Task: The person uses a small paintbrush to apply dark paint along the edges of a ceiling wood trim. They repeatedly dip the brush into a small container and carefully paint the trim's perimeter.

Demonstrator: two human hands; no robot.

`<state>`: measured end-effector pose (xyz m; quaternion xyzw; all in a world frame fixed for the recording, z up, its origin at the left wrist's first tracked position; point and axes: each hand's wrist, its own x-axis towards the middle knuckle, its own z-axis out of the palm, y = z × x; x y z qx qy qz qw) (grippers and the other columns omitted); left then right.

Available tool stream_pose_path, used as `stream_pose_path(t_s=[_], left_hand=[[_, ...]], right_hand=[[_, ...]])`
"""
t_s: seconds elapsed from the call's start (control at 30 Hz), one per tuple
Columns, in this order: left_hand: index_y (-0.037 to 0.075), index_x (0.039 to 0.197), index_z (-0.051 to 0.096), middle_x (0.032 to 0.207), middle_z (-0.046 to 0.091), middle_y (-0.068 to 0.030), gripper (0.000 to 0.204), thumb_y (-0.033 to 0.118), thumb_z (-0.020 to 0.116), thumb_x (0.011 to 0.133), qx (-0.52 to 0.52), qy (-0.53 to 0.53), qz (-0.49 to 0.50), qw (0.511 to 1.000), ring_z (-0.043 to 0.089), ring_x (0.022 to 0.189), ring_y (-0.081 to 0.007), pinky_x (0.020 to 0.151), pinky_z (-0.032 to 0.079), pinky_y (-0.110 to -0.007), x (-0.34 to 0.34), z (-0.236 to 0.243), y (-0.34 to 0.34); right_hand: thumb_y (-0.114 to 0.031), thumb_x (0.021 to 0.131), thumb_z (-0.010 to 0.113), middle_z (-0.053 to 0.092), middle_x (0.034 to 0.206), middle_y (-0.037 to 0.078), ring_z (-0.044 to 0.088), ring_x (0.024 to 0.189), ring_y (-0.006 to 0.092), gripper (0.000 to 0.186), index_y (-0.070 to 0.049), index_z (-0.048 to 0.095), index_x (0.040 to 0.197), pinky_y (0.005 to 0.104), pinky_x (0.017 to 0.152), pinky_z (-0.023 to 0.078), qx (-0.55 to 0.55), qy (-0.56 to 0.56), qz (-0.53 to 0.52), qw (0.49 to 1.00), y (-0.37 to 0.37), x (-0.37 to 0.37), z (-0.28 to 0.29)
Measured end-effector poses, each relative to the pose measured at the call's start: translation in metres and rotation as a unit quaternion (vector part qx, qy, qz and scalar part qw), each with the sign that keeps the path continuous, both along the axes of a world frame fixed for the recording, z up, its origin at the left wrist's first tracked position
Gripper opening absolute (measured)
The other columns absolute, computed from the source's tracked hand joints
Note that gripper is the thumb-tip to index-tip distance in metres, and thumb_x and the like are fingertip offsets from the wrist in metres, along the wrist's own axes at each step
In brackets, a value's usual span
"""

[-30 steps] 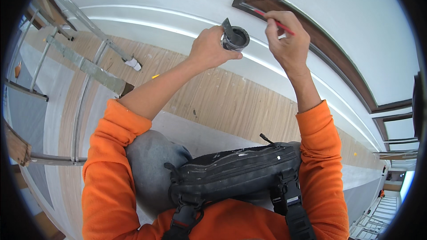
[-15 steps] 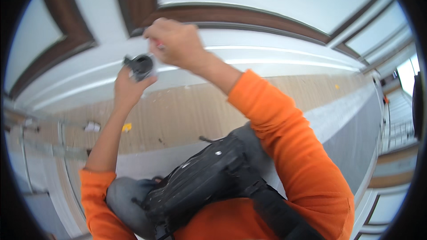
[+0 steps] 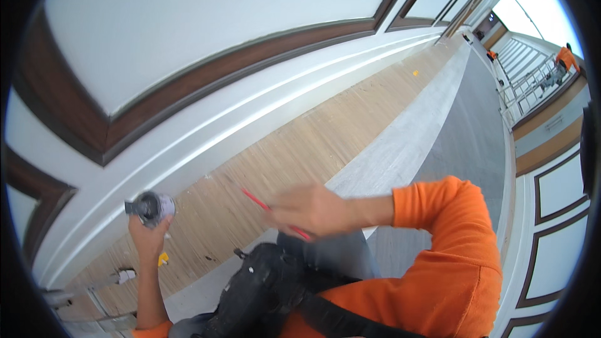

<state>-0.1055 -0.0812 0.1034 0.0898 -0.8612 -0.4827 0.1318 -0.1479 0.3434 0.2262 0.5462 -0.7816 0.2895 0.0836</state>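
Note:
Low on the left, my left hand [image 3: 149, 238] is closed around a small pale cup [image 3: 165, 205] with a dark grey mouth, held close to the white baseboard. A dark piece sticks out at the cup's rim; its kind is unclear. My right hand [image 3: 310, 209] is smeared by motion, in front of my body and to the right of the cup. It grips a thin red stick [image 3: 255, 200] that resembles a brush handle and slants up to the left. The stick's far tip is too blurred to make out.
A white panelled wall with dark brown trim [image 3: 250, 56] runs along the left. Wood-look flooring [image 3: 325, 131] meets a grey strip. Yellow scraps [image 3: 163, 258] lie on the floor. A black bag [image 3: 256, 281] hangs at my waist. A person in orange [image 3: 567, 59] is far right.
My right hand has moved away from the cup, down and right toward my body, with the red stick. The cup and left hand now appear lower left, and the view has turned along the wall.

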Motion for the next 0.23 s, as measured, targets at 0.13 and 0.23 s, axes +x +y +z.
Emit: stream_pose_path(t_s=[0.13,0.23], left_hand=[[0.001,0.138,0.060,0.128,0.065,-0.0146,0.076,0.015,0.090,0.070,-0.007,0.009,-0.044,0.999,0.066,0.117,-0.0270,0.106,0.051,-0.039,0.011,0.038,0.018],[0.004,0.141,0.059,0.134,0.063,-0.0204,0.078,0.017,0.089,0.071,-0.051,0.027,-0.078,0.995,0.060,0.131,-0.0309,0.120,0.038,-0.048,0.032,0.078,0.029]], right_hand=[[-0.016,0.097,0.069,0.065,0.087,0.010,0.068,0.083,0.0296,0.018,-0.008,0.063,0.112,0.0422,0.070,0.057,0.059,-0.149,0.008,0.987,0.028,0.006,0.015],[-0.021,0.099,0.069,0.065,0.088,0.010,0.069,0.085,0.0320,0.018,-0.011,0.063,0.113,0.0411,0.073,0.058,0.073,-0.192,0.003,0.979,0.038,0.005,0.029]])
